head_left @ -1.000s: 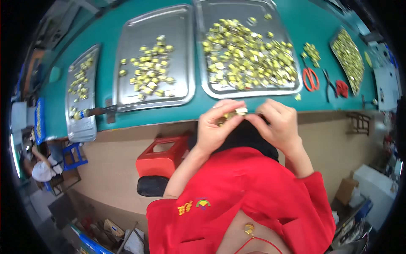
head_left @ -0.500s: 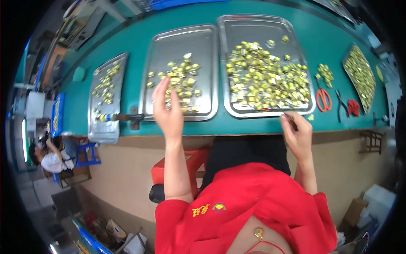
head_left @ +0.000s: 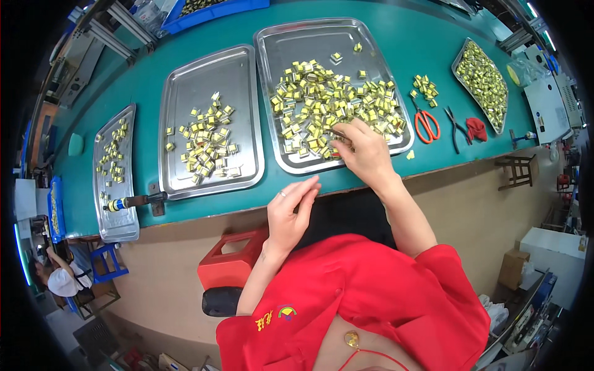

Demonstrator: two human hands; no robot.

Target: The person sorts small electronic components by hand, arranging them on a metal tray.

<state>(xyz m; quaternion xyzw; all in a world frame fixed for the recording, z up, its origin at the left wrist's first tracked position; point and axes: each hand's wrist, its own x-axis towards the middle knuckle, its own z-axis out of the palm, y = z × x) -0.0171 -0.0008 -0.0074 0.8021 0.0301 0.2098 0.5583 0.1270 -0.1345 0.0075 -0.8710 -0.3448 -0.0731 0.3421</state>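
My right hand (head_left: 366, 156) is over the near part of the large metal tray (head_left: 289, 162), among a heap of small yellow-and-silver block-shaped parts (head_left: 309, 83). Its fingers are pinched on a thin dark tool (head_left: 340, 133), mostly hidden by the hand. Just in front of the table edge, my left hand (head_left: 289, 213) hovers below that tray with its fingers stretched out and the thumb apart. Nothing shows in it. A second metal tray (head_left: 185, 79), to the left, holds a smaller pile of the same parts (head_left: 209, 139).
A narrow tray (head_left: 124, 216) with parts lies far left beside a clamped handle-like tool (head_left: 139, 201). Right of the large tray are loose parts (head_left: 426, 89), red-handled scissors (head_left: 427, 128), pliers (head_left: 455, 130), a red cloth (head_left: 476, 129) and a full tray (head_left: 459, 74). A red stool (head_left: 226, 269) stands below.
My left hand has moved off the second tray, toward me and to the right. My right hand has moved from the large tray's near rim in over the parts. The whole view has shifted.
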